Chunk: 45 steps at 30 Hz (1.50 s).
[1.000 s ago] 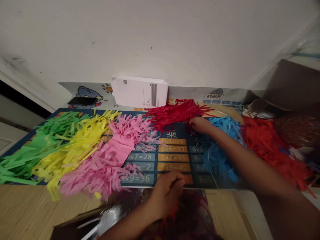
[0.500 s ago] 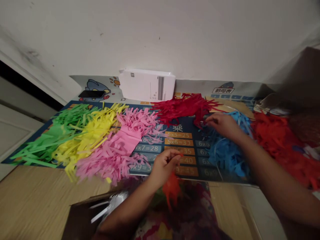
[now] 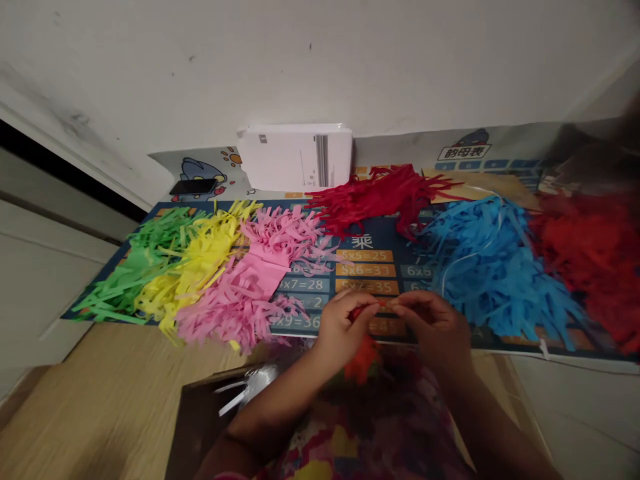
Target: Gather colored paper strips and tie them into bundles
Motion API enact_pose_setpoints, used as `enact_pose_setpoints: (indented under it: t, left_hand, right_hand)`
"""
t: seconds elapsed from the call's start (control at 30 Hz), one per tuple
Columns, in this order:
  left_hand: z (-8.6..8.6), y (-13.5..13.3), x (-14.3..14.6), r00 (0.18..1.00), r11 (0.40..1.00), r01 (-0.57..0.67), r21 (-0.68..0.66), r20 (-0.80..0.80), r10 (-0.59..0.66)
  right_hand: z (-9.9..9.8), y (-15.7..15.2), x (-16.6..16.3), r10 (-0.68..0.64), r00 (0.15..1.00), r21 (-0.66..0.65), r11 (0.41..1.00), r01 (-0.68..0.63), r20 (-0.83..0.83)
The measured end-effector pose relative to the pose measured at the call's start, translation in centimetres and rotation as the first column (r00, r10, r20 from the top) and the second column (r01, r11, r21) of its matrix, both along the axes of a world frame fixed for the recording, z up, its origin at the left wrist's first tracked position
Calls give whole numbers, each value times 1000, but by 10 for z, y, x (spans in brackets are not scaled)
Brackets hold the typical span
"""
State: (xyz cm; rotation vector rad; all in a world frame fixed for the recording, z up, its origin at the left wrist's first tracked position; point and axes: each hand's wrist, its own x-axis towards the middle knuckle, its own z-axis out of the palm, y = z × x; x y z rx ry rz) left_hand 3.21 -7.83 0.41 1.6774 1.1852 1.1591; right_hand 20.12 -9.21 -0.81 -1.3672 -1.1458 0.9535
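Note:
Near the table's front edge, my left hand (image 3: 345,327) is closed around an orange-red paper tassel (image 3: 361,362), whose fringe hangs below the fingers. My right hand (image 3: 437,327) is pinched right beside it, thumb and fingertips meeting the tassel's top end. Whatever is between the right fingertips is too small to make out. Right of my right hand lies a heap of blue paper fringe (image 3: 500,267) with a thin white string (image 3: 467,257) over it. Beyond the hands is a dark red fringe bundle (image 3: 375,200).
Pink (image 3: 260,273), yellow (image 3: 195,260) and green (image 3: 135,267) fringe bundles lie on the left of the printed mat (image 3: 367,270). Red fringe (image 3: 590,253) sits far right. A white box (image 3: 295,157) and black phone (image 3: 194,187) stand by the wall. Below is a dark box (image 3: 195,420).
My right hand has moved from between the dark red and blue fringe down to my left hand, and its fingers now meet the tassel's top. My view has shifted slightly.

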Motion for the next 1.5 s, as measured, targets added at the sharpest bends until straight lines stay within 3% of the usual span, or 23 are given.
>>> enact_pose_setpoints:
  t: [0.23,0.5,0.73,0.87,0.97,1.2,1.33,1.5]
  left_hand:
    - [1,-5,1,990,995,77,65,-120,-68]
    - [6,-4,-7,964,966,207,152,-200,-176]
    - [7,-5,-8,924,947,246,205,-346,-165]
    - [7,-3,-7,956,977,172,127,-262,-134]
    - [8,1,-8,977,987,142,73,-172,-127]
    - [10,12,-15,948,951,310,12,-72,-309]
    - [9,12,-12,956,951,272,147,-154,-249]
    - [9,6,-8,958,941,236,241,-221,-183]
  right_hand:
    - [-4,-10,4,-37,994,-1,999,37,101]
    - [-4,-12,10,59,994,56,996,-64,89]
    - [-5,-14,9,28,990,15,999,-30,139]
    - [-3,-12,9,139,978,50,988,-148,155]
    - [1,-10,8,128,985,28,991,-132,115]
    - [4,-8,9,256,952,-50,962,-268,-166]
    - [1,-14,10,131,989,-4,991,-131,66]
    - [-2,-22,11,44,945,129,987,-91,325]
